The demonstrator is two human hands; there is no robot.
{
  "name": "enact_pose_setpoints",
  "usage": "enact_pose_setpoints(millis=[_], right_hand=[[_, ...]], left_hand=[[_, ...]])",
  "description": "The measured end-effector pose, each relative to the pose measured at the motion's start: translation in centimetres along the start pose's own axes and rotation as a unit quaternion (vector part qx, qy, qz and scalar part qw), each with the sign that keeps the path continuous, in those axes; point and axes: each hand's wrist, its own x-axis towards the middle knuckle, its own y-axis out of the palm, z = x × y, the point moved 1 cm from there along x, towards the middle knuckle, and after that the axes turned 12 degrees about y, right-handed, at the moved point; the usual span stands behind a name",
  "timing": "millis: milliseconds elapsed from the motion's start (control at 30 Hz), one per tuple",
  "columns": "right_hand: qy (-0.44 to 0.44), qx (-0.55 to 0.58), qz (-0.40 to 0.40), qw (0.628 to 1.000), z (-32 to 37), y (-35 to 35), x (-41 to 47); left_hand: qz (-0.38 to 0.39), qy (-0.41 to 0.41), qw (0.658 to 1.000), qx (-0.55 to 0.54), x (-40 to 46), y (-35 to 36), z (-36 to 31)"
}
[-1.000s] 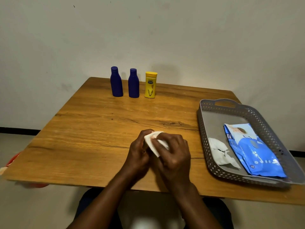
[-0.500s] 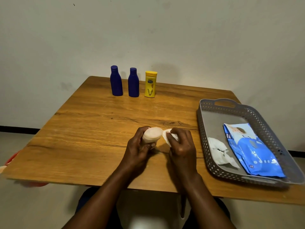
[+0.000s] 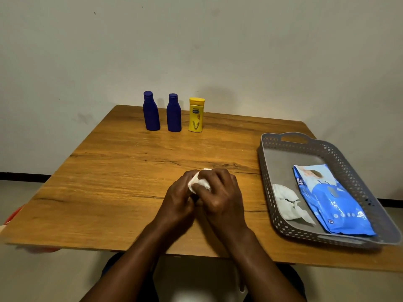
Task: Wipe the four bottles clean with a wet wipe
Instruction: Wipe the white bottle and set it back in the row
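Two dark blue bottles (image 3: pixel 151 111) (image 3: pixel 173 113) and a yellow bottle (image 3: pixel 196 115) stand upright in a row at the table's far edge. Over the near middle of the table my left hand (image 3: pixel 177 198) grips a small pale bottle that is almost fully hidden. My right hand (image 3: pixel 220 194) holds a white wet wipe (image 3: pixel 197 184) wrapped over that bottle's top. Both hands are pressed close together, fingers curled.
A grey perforated tray (image 3: pixel 283 140) sits at the right of the wooden table (image 3: pixel 113 171). It holds a blue wet wipe pack (image 3: pixel 329 201) and a crumpled used wipe (image 3: pixel 287 203). Something red (image 3: pixel 13 214) shows under the table's left edge.
Half a second ago the pale bottle and the wipe were apart and visible; now my right hand has brought the wipe back over the bottle, covering it.
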Motion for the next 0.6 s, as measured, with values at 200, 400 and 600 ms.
enact_pose_setpoints(millis=[200,400,600], right_hand=[[0.073,-0.007,0.051,0.996,-2.0,-0.6,1.0],[0.349,0.356,0.095,0.862,-4.0,-0.2,1.7],[0.400,0.336,0.042,0.851,-4.3,-0.3,2.0]], left_hand=[[0.045,0.088,0.977,0.189,0.1,-0.8,1.3],[0.025,0.051,0.990,0.126,0.3,-0.5,0.3],[0.049,0.031,0.991,0.118,0.5,-1.1,0.9]])
